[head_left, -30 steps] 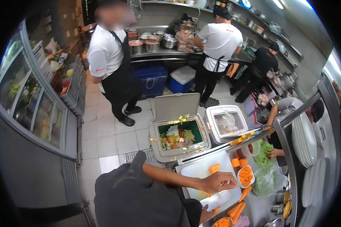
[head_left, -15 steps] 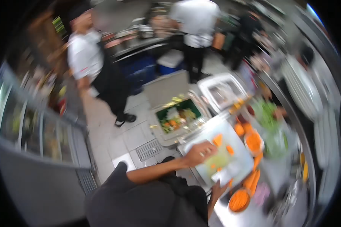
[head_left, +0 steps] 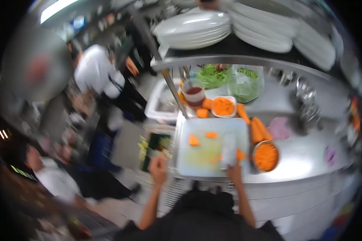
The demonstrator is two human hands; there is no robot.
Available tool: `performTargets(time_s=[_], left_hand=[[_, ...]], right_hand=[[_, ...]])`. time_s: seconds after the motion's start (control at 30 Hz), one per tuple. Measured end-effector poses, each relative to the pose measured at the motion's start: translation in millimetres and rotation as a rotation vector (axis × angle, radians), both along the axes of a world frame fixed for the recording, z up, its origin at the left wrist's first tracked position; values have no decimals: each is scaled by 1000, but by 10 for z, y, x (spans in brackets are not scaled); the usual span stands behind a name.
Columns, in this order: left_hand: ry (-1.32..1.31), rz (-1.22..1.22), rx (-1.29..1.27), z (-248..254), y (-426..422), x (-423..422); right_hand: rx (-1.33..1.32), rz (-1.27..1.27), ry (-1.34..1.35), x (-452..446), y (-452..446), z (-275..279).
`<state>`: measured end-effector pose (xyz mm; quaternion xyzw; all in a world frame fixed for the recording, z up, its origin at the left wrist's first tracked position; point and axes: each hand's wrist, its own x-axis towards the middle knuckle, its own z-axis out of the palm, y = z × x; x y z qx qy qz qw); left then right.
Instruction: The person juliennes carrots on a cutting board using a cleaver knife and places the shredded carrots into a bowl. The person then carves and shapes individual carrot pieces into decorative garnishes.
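Note:
My right hand (head_left: 234, 172) grips the handle end of a broad-bladed cleaver (head_left: 229, 148), whose blade lies over the white cutting board (head_left: 183, 168). Orange carrot pieces (head_left: 193, 139) are on the board, with smaller bits around the blade. My left hand (head_left: 158, 166) is closed, off the board's left side and in front of the green-lined waste bin (head_left: 152, 146); whatever its fingers hold is hidden and blurred. To the right of the board stands a round bowl of shredded carrot (head_left: 266, 156), with whole carrots (head_left: 260, 130) behind it.
Behind the board are a square tub of cut carrot (head_left: 224, 106), a container of dark red liquid (head_left: 193, 93) and a bag of greens (head_left: 245, 86). A shelf with stacked white plates (head_left: 193, 28) overhangs the counter. Co-workers in white shirts (head_left: 96, 72) stand at the left.
My view has swung right to face the counter. My left hand has moved from above the board to beyond its left edge, near the bin. The cleaver stays in my right hand.

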<state>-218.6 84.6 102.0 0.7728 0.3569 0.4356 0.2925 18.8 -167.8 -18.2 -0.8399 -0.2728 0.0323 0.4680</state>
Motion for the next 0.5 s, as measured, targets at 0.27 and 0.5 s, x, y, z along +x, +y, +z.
performTargets(time_s=[0.27,0.5], left_hand=[[442,-297,464,919,332,200],[498,-380,584,1066,554,519]], right_hand=[[163,-114,480,-85,231,538],[353,-159,438,-355,194,371]])
